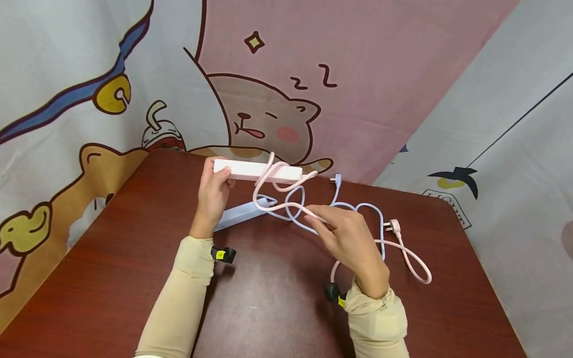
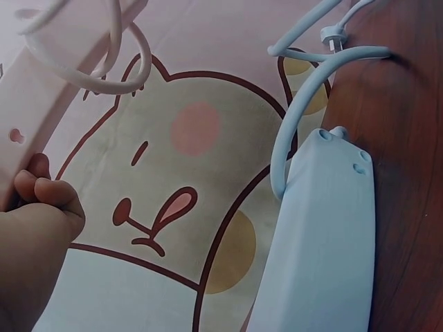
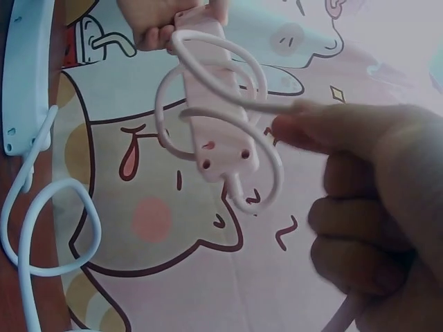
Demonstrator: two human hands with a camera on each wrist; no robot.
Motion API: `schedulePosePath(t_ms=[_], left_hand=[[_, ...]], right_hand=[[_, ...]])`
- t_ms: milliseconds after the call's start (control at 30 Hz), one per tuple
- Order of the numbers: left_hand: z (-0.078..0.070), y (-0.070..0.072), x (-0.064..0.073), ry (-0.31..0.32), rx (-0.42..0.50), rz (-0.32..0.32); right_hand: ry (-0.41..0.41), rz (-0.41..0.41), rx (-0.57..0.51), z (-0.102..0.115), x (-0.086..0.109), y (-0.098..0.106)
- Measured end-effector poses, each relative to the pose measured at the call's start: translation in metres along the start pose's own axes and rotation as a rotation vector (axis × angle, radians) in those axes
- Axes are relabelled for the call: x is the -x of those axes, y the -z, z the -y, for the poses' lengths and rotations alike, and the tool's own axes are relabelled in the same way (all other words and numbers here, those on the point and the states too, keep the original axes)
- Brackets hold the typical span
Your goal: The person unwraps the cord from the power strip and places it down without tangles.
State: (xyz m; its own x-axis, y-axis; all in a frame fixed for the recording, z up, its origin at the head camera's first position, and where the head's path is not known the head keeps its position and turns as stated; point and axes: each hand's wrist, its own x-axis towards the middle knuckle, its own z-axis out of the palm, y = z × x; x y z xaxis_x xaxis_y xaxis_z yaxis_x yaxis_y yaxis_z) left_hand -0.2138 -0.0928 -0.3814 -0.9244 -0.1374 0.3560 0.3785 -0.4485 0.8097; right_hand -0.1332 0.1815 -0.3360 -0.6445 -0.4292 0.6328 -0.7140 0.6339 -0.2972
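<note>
My left hand (image 1: 212,194) grips one end of a pink power strip (image 1: 241,170), holding it up over the far part of the table, thumb on its near side. The strip's pink cord (image 3: 228,90) loops loosely around its other end. My right hand (image 1: 351,238) pinches that cord between thumb and forefinger, with the other fingers curled in the right wrist view. From there the cord runs behind the hand to a pink plug (image 1: 394,226) on the right. A blue power strip (image 2: 318,235) lies on the table below the pink one.
A coiled blue cord (image 1: 309,228) spreads over the table's middle, ending in a blue plug (image 1: 337,180) near the back edge. The brown table (image 1: 268,308) meets a cartoon-printed curtain (image 1: 358,89) at the back and sides.
</note>
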Motion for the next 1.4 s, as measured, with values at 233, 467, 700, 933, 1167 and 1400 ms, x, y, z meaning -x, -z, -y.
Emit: schedulePosePath(t_ms=[233,467,700,933,1167,1400], left_hand=[[0.001,-0.001,0.002,0.025,-0.055,0.051],[0.002,-0.002,0.003,0.031,-0.067,0.1],[0.005,0.002,0.004,-0.004,-0.084,0.143],[0.004,0.002,0.004,-0.058,-0.051,0.184],[0.002,0.001,0.005,-0.074,0.018,0.171],[0.002,0.002,0.005,-0.081,0.143,0.129]], right_hand=[[0.052,-0.209,-0.164,-0.001,-0.002,0.004],[0.013,-0.375,-0.15,-0.001,-0.004,0.007],[-0.192,-0.492,-0.146,-0.003,-0.004,0.009],[-0.345,-0.572,-0.041,-0.013,-0.003,0.012],[-0.425,-0.498,0.105,-0.035,0.004,0.013],[-0.506,-0.303,0.182,-0.059,0.013,0.004]])
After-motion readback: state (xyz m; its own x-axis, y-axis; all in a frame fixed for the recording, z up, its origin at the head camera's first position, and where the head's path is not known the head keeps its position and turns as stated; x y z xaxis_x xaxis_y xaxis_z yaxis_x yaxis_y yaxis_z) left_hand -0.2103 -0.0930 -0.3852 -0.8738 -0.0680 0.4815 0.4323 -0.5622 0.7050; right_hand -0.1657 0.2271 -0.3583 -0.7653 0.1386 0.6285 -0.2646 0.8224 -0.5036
